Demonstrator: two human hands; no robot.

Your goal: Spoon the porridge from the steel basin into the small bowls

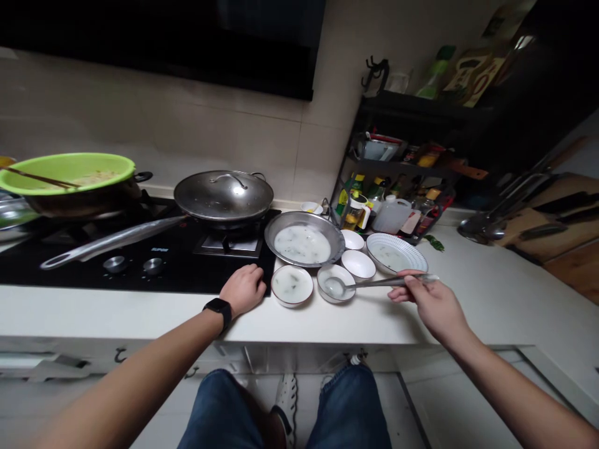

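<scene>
My right hand (pixel 430 302) grips the handle of a metal ladle (pixel 374 282). Its bowl end is tilted inside a small white bowl (pixel 337 298) holding some pale, soupy food. Just left of that stands a fuller bowl (pixel 292 287) of whitish porridge with dark green bits. Behind both is a wide metal basin (pixel 272 240) with more of the same porridge. My left hand (pixel 243 290), with a black watch on its wrist, rests on the stove's front right corner, fingers curled and nothing visible in them.
Two white bowls (pixel 358 264) and a patterned plate (pixel 416 252) stand right of the basin. A lidded wok (pixel 224 196) sits on the stove (pixel 178 274), its long handle pointing left. At far left is a green basin (pixel 93 163) with chopsticks. A bottle rack (pixel 421 168) stands behind.
</scene>
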